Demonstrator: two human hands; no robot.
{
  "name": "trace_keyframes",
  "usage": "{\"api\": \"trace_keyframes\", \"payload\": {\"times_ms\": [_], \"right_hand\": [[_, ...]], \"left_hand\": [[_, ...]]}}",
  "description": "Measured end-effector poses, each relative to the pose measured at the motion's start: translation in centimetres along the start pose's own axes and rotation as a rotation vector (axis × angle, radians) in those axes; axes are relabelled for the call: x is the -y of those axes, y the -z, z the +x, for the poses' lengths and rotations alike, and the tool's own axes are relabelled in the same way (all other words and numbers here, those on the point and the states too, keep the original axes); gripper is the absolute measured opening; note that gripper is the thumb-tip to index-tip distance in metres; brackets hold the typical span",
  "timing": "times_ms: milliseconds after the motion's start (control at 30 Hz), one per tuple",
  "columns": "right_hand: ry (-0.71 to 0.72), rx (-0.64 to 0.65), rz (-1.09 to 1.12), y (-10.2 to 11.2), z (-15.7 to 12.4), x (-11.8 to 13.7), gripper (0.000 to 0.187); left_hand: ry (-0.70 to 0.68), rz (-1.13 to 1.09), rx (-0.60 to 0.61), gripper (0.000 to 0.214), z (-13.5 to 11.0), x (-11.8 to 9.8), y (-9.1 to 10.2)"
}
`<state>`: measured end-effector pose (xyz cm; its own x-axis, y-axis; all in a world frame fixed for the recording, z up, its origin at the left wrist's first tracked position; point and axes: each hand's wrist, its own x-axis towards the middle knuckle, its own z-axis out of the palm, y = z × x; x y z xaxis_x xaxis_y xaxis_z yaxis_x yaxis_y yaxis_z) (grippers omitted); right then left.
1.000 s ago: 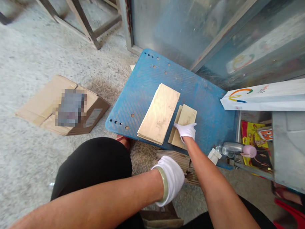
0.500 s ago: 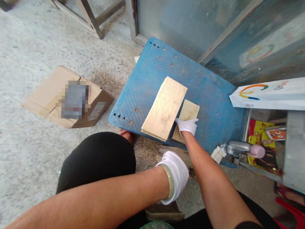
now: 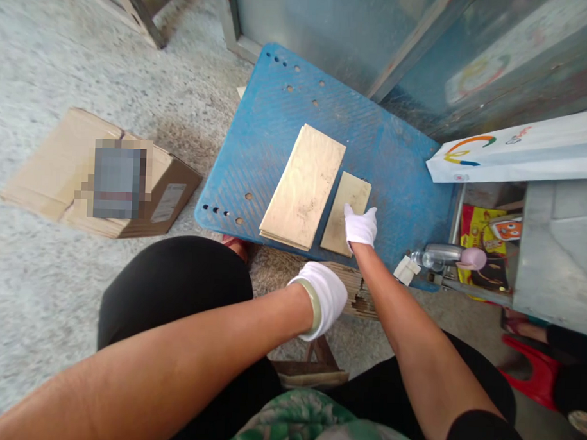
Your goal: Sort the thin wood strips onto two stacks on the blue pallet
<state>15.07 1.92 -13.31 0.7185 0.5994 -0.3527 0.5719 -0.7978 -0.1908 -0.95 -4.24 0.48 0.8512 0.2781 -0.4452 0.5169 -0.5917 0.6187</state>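
My right hand [image 3: 360,227], in a white glove, rests on the right part of a small stack of thin pale wooden boards [image 3: 339,215]. Its thumb and a finger are spread apart. Left of this stack lies a larger stack of similar boards [image 3: 301,188]; both sit on a blue plastic tabletop [image 3: 257,148]. My left hand [image 3: 328,298], also gloved and with a pale green bangle at the wrist, is low in front of the table edge. It is near a pile of brown layered sheets [image 3: 361,293] below the tabletop. Its fingers are turned away and hidden.
A cardboard box [image 3: 45,166] stands on the concrete floor at left, with a blurred-out patch on it. At right are a white paper bag [image 3: 522,151], a clear bottle [image 3: 441,256], a crumpled white paper [image 3: 407,270] and a red stool [image 3: 533,373]. Glass panels [image 3: 319,28] border the back.
My right hand has shifted right across the small stack, its thumb now on the top board rather than at the left edge. The whole view has shifted somewhat.
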Motion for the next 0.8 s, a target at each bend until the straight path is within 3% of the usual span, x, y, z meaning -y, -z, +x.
{"api": "trace_keyframes", "payload": {"times_ms": [167,333,433,567,800], "right_hand": [[0.173,-0.046,0.007,1.6,-4.0,-6.0,0.076],[0.412,-0.029,-0.107,1.0,-11.8,-14.2,0.068],[0.532,0.043,-0.212,0.4,-16.0,-17.8,0.063],[0.561,0.139,-0.327,0.3,-18.5,-20.1,0.061],[0.513,0.161,-0.393,0.2,-18.1,-20.9,0.061]], "left_hand": [[0.058,0.067,0.119,0.026,0.1,0.9,1.7],[0.141,0.028,0.092,0.03,0.4,1.5,1.8],[0.154,0.028,0.107,0.033,0.7,1.7,1.4],[0.148,0.057,0.128,0.037,1.0,1.9,1.1],[0.139,0.091,0.115,0.04,1.6,2.3,0.6]]}}
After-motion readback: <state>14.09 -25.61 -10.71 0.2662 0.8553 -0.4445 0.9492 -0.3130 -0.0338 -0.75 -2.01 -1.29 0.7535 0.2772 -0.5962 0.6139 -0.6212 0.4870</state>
